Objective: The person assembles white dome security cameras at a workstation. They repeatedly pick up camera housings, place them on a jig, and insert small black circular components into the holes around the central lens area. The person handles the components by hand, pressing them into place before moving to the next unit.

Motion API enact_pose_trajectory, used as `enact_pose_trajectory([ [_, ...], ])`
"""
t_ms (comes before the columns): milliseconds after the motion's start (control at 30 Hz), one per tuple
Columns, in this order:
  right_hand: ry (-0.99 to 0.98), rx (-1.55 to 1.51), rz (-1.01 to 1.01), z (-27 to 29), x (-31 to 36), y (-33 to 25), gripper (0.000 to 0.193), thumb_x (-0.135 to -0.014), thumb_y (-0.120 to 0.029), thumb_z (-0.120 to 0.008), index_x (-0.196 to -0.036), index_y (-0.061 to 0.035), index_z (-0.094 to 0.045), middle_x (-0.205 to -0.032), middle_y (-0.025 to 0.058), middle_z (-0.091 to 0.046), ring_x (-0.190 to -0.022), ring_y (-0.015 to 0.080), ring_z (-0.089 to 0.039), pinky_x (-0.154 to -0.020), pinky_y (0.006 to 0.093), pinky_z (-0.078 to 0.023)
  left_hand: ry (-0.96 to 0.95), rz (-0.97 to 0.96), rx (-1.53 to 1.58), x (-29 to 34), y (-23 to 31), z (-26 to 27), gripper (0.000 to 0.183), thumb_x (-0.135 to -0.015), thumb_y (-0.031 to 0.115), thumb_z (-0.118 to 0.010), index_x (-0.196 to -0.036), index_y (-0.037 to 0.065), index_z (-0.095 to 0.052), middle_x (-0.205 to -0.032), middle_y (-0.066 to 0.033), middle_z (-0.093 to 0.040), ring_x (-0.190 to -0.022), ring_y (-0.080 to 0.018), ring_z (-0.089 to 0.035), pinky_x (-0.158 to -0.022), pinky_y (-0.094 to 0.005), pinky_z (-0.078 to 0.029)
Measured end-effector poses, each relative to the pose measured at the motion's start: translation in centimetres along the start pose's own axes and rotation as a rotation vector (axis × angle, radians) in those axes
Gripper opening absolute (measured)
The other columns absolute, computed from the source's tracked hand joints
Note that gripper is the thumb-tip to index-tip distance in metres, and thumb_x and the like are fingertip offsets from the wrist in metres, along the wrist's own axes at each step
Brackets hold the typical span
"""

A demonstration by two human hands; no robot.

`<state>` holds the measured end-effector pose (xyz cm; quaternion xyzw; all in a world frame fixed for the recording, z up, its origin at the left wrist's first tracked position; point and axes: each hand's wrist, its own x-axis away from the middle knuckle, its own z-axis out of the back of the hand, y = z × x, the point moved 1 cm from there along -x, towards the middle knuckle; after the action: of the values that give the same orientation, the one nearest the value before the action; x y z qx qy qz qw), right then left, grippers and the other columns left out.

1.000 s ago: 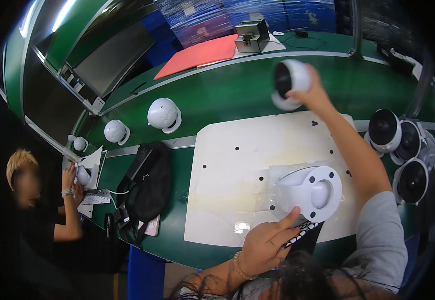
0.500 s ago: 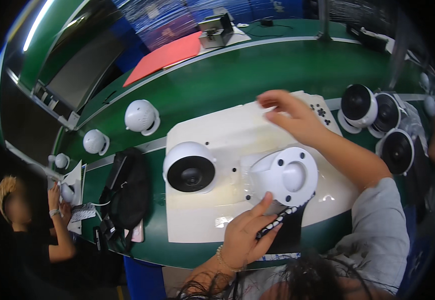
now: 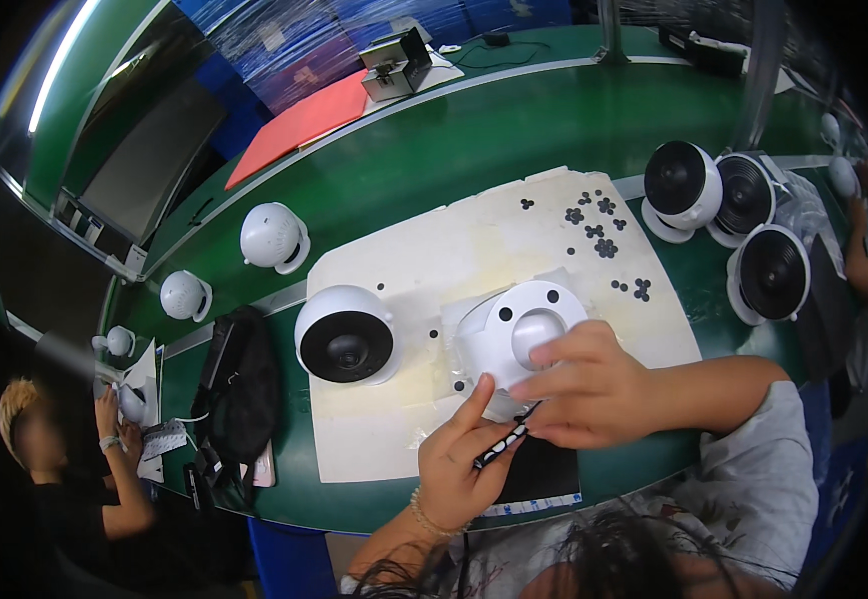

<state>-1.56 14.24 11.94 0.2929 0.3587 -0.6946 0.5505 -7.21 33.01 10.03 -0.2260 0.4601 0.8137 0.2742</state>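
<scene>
My left hand [image 3: 464,461] is closed on a narrow black strip with white spots [image 3: 501,446]. Its index finger reaches up to the edge of a white round-headed device [image 3: 474,349], which lies with its ring-shaped base facing up. Black round pads [image 3: 506,314] sit on that base. Over the base's near right side is my right hand [image 3: 593,394], fingers apart and slightly blurred, close to the strip's far end; it hides part of the base. To the left stands another white device with a black round front [image 3: 349,349].
A pale board [image 3: 374,449] lies under the work, with loose black dots [image 3: 605,248] at its far right. More white devices [image 3: 675,185] stand at the right and others [image 3: 274,238] at the left. A black bag [image 3: 244,389] lies left; a person [image 3: 64,469] works beyond it.
My right hand has come down from the board's far right side to the white base beside my left hand. The view has shifted slightly, uncovering the loose black dots.
</scene>
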Motion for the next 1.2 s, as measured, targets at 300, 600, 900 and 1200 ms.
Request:
enact_pose_trajectory([
  [300,-0.009,-0.122,-0.429,3.0,2.1,1.7,0.007,-0.08,-0.016,-0.058,-0.084,-0.0096,-0.056,-0.124,0.0134,-0.043,-0.121,0.036,-0.029,-0.098,0.0449,-0.022,0.009,0.041,-0.051,-0.1,0.1,-0.2,0.022,-0.063,-0.007,-0.066,-0.083,-0.002,-0.057,-0.12,-0.0249,-0.048,-0.065,-0.0227,-0.062,-0.06,-0.0277,-0.049],
  [600,-0.048,-0.197,-0.446,2.6,2.5,2.3,0.005,-0.082,-0.014,-0.056,-0.082,-0.0091,-0.055,-0.127,0.0132,-0.04,-0.122,0.0351,-0.029,-0.099,0.0443,-0.021,0.014,0.049,-0.066,-0.1,0.4,-0.3,0.022,-0.064,-0.008,-0.066,-0.084,-0.003,-0.057,-0.121,-0.0261,-0.047,-0.066,-0.0239,-0.063,-0.06,-0.0278,-0.05],
  [900,-0.059,-0.216,-0.452,2.3,2.6,2.6,0.005,-0.081,-0.015,-0.056,-0.081,-0.0098,-0.055,-0.128,0.0131,-0.039,-0.121,0.0347,-0.029,-0.099,0.044,-0.021,0.016,0.039,-0.098,0.1,0.1,-0.4,0.021,-0.064,-0.007,-0.067,-0.082,-0.004,-0.057,-0.12,-0.0261,-0.047,-0.068,-0.0251,-0.063,-0.061,-0.0282,-0.05],
  [1200,-0.034,-0.054,-0.305,2.6,3.1,2.7,0.01,-0.076,-0.018,-0.061,-0.084,-0.012,-0.059,-0.124,0.0109,-0.045,-0.118,0.0326,-0.035,-0.094,0.043,-0.025,0.028,0.039,-0.127,0.3,0.0,-0.6,0.022,-0.062,-0.006,-0.068,-0.081,-0.002,-0.057,-0.119,-0.0246,-0.049,-0.066,-0.0241,-0.062,-0.059,-0.028,-0.049],
])
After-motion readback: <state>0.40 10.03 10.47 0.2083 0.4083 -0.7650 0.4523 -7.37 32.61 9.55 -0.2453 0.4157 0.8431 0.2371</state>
